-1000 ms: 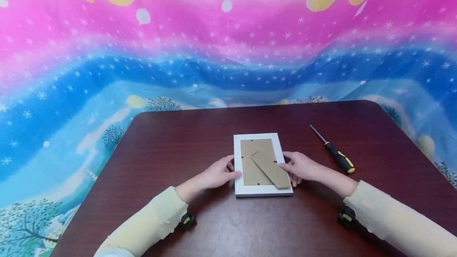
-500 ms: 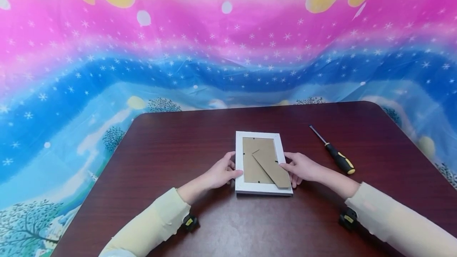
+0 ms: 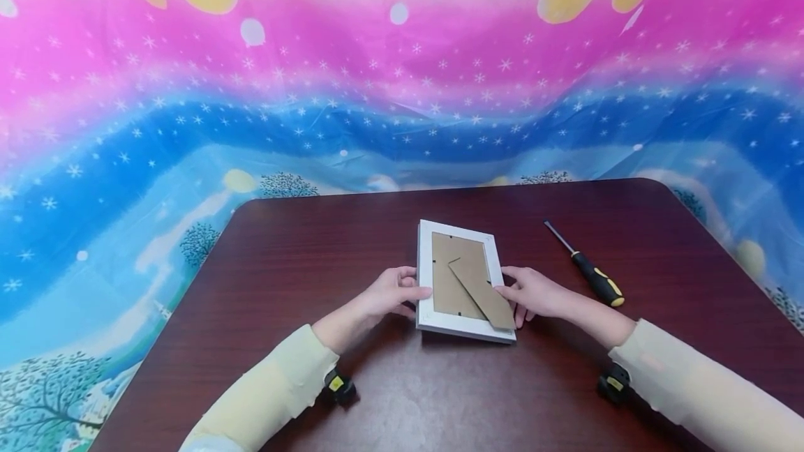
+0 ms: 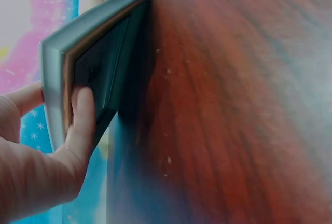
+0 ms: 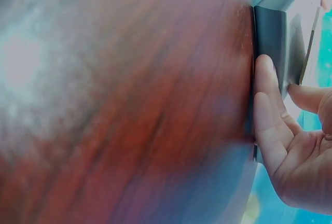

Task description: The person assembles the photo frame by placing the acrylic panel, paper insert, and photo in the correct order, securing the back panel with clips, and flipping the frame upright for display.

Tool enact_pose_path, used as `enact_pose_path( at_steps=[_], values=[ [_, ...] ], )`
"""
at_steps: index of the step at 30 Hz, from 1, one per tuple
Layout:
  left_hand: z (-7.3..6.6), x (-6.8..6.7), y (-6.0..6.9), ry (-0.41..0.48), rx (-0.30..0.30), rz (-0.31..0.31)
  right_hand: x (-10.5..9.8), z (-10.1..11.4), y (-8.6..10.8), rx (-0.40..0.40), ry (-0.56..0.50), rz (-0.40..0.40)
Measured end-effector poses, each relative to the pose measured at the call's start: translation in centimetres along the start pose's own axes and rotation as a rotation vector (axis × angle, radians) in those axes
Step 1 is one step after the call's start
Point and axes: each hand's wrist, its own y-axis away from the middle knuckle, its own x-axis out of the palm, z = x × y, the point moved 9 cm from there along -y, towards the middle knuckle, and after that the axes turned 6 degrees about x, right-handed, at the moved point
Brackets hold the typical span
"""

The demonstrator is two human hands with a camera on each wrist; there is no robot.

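A white picture frame (image 3: 461,321) is back side up over the table, its left edge lifted and its right edge low, at or near the tabletop. Its brown backing board (image 3: 444,284) and slanted easel leg (image 3: 482,293) face up, with small dark tabs round the board. My left hand (image 3: 388,291) grips the left edge, thumb on the back and fingers beneath; the left wrist view shows fingers under the raised frame (image 4: 54,73). My right hand (image 3: 534,291) holds the right edge, thumb on top by the easel leg, other fingers along the side (image 5: 271,37).
A screwdriver (image 3: 593,274) with a black and yellow handle lies on the dark red-brown table (image 3: 326,243) to the right of the right hand. Behind the table hangs a colourful printed cloth (image 3: 402,89). Each wrist carries a small black device (image 3: 341,387).
My left hand has raised the left edge of the picture frame, which now tilts down to the right. The right hand has hardly moved, and the screwdriver lies as before.
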Motion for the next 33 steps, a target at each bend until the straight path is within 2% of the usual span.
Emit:
enact_pose_path(
  at_steps=[4, 8, 15, 22, 28, 33],
  values=[
    [-0.3, 0.6, 0.0, 0.051, -0.021, 0.055, -0.1, 0.0, 0.0, 0.0, 0.015, 0.006],
    [-0.9, 1.1, 0.0, 0.079, -0.011, 0.105, -0.2, 0.3, 0.1, -0.008, 0.023, 0.011],
    [-2.1, 1.9, -0.1, 0.131, 0.026, 0.137, -1.5, 0.9, 0.1, 0.006, 0.099, -0.034],
    [-3.3, 2.6, -0.6, 0.103, 0.063, 0.133, -3.8, 2.8, -0.1, 0.006, 0.121, -0.112],
    [-4.3, 3.0, -0.7, 0.061, 0.073, 0.136, -5.2, 5.1, -0.3, -0.048, 0.069, -0.149],
    [-5.1, 2.9, -0.6, -0.026, 0.077, 0.131, -6.2, 6.9, -0.2, -0.083, -0.002, -0.176]
  ],
)
